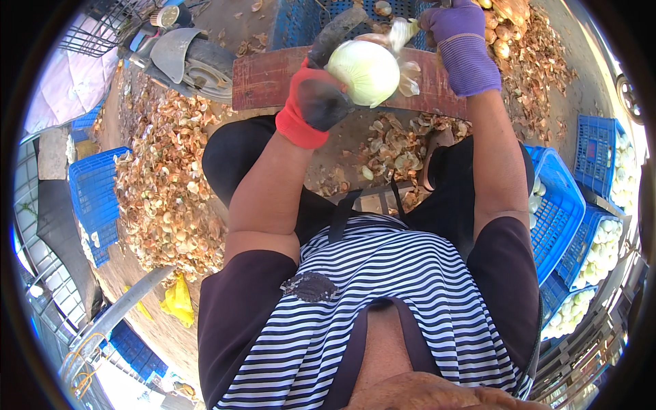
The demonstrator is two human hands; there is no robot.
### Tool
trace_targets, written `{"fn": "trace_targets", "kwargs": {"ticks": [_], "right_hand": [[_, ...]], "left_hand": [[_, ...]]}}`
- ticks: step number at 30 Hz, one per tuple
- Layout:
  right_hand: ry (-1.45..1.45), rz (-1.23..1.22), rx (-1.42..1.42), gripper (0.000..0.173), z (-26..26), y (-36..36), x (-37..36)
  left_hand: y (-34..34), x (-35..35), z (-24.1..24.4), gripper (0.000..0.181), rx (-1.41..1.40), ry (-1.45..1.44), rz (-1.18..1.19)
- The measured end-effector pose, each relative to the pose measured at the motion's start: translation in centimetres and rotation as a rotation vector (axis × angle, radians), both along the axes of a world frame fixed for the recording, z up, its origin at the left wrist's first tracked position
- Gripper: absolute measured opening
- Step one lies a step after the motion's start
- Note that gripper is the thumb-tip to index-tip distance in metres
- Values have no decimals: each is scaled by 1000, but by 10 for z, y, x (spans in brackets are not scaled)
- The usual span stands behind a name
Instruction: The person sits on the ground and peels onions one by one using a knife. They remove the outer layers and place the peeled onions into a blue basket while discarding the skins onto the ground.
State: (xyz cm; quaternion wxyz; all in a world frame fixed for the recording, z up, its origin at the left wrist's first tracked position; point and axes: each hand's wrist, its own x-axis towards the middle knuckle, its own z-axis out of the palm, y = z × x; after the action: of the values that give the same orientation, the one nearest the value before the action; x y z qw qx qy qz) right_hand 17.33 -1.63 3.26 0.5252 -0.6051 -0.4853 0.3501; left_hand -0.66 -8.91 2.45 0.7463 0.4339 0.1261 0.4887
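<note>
My left hand (pixel 320 97), in a red and black glove, holds a large pale peeled onion (pixel 365 73) above a worn red wooden board (pixel 266 77). Loose dry skin (pixel 408 77) hangs at the onion's right side. My right hand (pixel 458 36), in a purple knitted glove, is at the upper right of the board, its fingers closed around something at the top edge of the view. What it grips is mostly cut off, and I cannot tell what it is. Behind the board stands a blue plastic crate (pixel 292 25) with an onion (pixel 382 7) in it.
Onion skins (pixel 169 205) lie heaped at the left, beside a blue crate (pixel 95 184) and a scooter's wheel (pixel 205 72). Unpeeled onions (pixel 501 48) sit at the upper right. At the right, a blue crate (pixel 558 220) stands near several crates of peeled onions (pixel 602 251). A yellow bag (pixel 178 302) lies lower left.
</note>
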Motion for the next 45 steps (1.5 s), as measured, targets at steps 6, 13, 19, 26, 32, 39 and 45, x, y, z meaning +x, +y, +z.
{"fn": "trace_targets", "kwargs": {"ticks": [6,13,19,26,32,39,45], "right_hand": [[311,-27,17,20,-4,9,9],[71,193,-163,26,10,-11,7],[137,284,-135,21,19,-18,2],[405,536,-136,34,44,-32,-14],[219,665,24,33,37,-39,-25],[394,453,-16,43,29,-20,-14],[-11,220,-87,23,20,-8,-1]], "left_hand": [[-8,-4,6,86,-156,-261,-123],[-1,-7,10,68,3,341,299],[-1,-21,-8,81,-592,-656,-182],[-2,-16,-5,85,-435,-385,-58],[-5,-10,9,92,-411,-353,-123],[-8,-15,9,93,-218,127,-16],[-3,-13,15,86,16,396,53]]}}
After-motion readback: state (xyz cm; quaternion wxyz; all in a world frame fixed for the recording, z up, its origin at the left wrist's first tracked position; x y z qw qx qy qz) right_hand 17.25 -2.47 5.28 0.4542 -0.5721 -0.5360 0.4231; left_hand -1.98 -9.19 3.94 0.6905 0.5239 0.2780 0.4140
